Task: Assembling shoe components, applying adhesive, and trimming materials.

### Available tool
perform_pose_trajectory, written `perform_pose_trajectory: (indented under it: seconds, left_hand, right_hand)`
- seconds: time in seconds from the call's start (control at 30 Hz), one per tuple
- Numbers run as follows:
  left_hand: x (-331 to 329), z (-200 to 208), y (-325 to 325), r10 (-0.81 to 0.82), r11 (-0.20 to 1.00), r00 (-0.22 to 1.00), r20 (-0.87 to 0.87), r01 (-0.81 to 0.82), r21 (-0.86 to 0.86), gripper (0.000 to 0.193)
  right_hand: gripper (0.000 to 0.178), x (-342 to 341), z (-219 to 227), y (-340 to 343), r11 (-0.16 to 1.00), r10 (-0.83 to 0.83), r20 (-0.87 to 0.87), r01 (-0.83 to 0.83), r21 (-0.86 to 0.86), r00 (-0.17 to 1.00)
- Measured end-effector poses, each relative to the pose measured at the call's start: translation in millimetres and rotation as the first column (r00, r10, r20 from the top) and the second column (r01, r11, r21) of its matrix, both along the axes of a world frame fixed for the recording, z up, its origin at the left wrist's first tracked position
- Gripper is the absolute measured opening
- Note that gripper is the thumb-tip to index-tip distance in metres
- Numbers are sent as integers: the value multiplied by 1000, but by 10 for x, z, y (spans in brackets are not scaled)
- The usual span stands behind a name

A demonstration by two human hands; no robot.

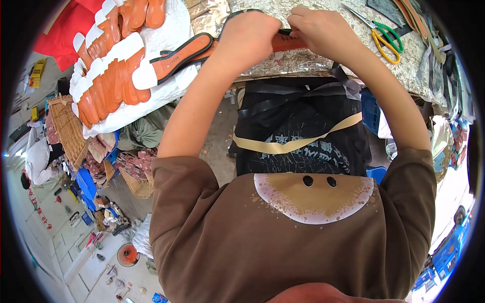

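Observation:
Over the near edge of the worktable, both hands close on an orange insole (293, 43) with black edging. My left hand (248, 41) has its fingers curled at the insole's left part and hides much of it. My right hand (322, 33) pinches its upper edge, where the black edging runs; the fingertips are partly hidden. A black strip (343, 76) hangs over the table edge below my right hand. Left of my left hand lies another orange insole (188, 53) with a black-bound rim and a white end.
Several orange insoles with white ends (108, 83) lie in overlapping rows on white sheeting (169, 28). Scissors with green and yellow handles (386, 43) rest at the right, near dark strips (434, 60). A black apron with a cream strip (298, 144) covers my lap.

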State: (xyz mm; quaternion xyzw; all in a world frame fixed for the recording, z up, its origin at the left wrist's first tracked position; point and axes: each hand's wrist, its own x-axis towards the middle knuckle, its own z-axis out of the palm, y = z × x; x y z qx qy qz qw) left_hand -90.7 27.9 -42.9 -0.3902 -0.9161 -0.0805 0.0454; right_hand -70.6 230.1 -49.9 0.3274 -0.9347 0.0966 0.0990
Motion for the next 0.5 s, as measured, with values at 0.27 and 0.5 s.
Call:
perform_pose_trajectory:
  seconds: [0.27,0.5]
  left_hand:
    - [123,-162,83,5,997,996,-85,2,83,8]
    - [260,-127,134,-39,994,989,-145,53,94,9]
  right_hand:
    - [14,34,12,238,987,52,-42,-45,153,998]
    - [12,-18,84,562,959,219,-94,-197,203,971]
